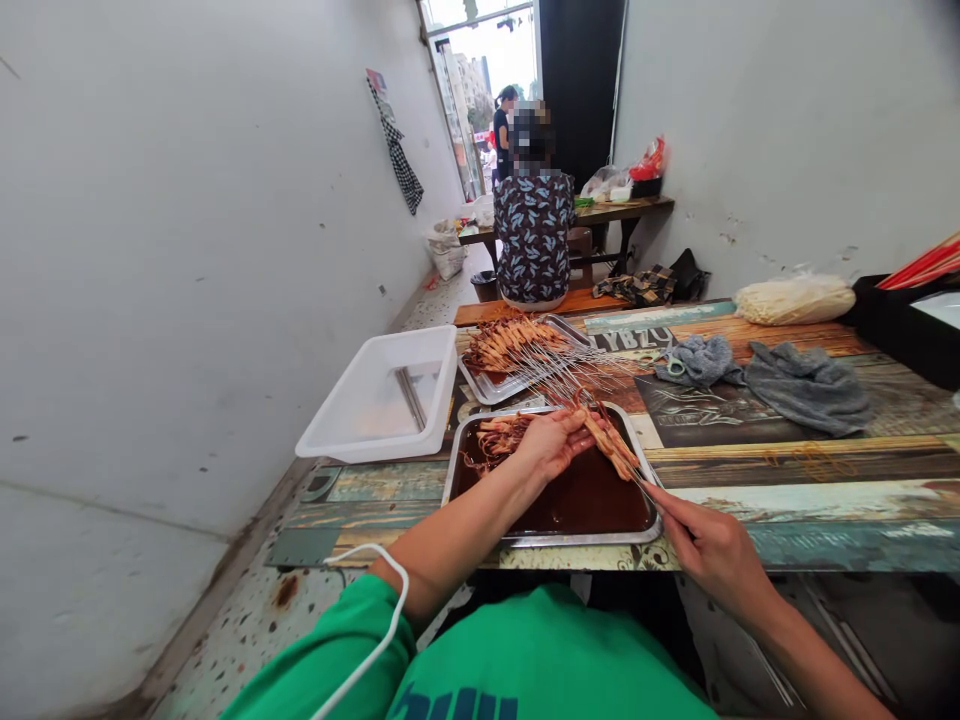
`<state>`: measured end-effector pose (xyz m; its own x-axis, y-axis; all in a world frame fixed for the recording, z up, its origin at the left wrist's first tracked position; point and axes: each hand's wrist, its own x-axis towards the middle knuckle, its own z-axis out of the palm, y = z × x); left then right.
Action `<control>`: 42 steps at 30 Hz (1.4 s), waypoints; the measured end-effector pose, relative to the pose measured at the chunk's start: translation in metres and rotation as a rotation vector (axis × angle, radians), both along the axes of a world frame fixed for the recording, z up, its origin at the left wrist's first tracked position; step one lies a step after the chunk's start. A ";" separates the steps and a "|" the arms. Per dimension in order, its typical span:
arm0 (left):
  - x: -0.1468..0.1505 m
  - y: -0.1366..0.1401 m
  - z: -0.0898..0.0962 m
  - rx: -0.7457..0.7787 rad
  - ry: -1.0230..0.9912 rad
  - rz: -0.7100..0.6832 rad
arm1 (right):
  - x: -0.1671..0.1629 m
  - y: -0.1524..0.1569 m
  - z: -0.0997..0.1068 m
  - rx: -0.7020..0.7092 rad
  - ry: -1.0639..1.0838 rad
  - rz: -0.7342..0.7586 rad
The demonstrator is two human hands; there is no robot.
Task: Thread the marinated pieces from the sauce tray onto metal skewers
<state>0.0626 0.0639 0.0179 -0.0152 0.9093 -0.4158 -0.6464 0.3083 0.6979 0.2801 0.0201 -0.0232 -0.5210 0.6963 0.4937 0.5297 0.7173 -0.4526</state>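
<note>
My left hand (553, 445) is over a metal tray (448, 482) of dark brown liquid. Its fingers curl around reddish, stringy pieces that look like squid tentacles (613, 448). My right hand (709, 545), at the tray's right corner, pinches a thin metal skewer (646, 487) whose far part runs into these pieces; whether it is one skewer or more I cannot tell. More loose tentacles lie in the liquid at the tray's left. Behind it, a second metal tray (491, 392) bears a pile of skewered tentacles (514, 345), their bare metal ends pointing toward the right and toward me.
A white plastic bin (360, 425) stands at left with metal skewers (410, 398) inside. To the right are grey cloths (810, 388), green-handled scissors (675, 366), a bagged pale bundle (795, 298) and a black box (892, 325). A person (534, 240) sits beyond the table.
</note>
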 end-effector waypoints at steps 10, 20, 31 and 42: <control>0.002 -0.003 -0.002 -0.008 0.021 0.041 | 0.003 -0.001 -0.001 -0.009 -0.032 -0.002; 0.002 -0.004 0.003 0.003 0.020 -0.022 | 0.004 0.000 -0.001 0.000 -0.036 0.022; 0.006 -0.006 0.007 0.003 0.016 0.010 | 0.000 -0.002 0.005 0.000 -0.014 0.009; 0.006 -0.007 0.006 0.050 0.018 0.028 | 0.002 0.002 0.003 0.017 -0.009 0.056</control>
<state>0.0689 0.0573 0.0243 -0.0476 0.9280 -0.3695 -0.6417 0.2551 0.7233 0.2821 0.0218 -0.0197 -0.5632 0.6576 0.5004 0.4923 0.7534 -0.4360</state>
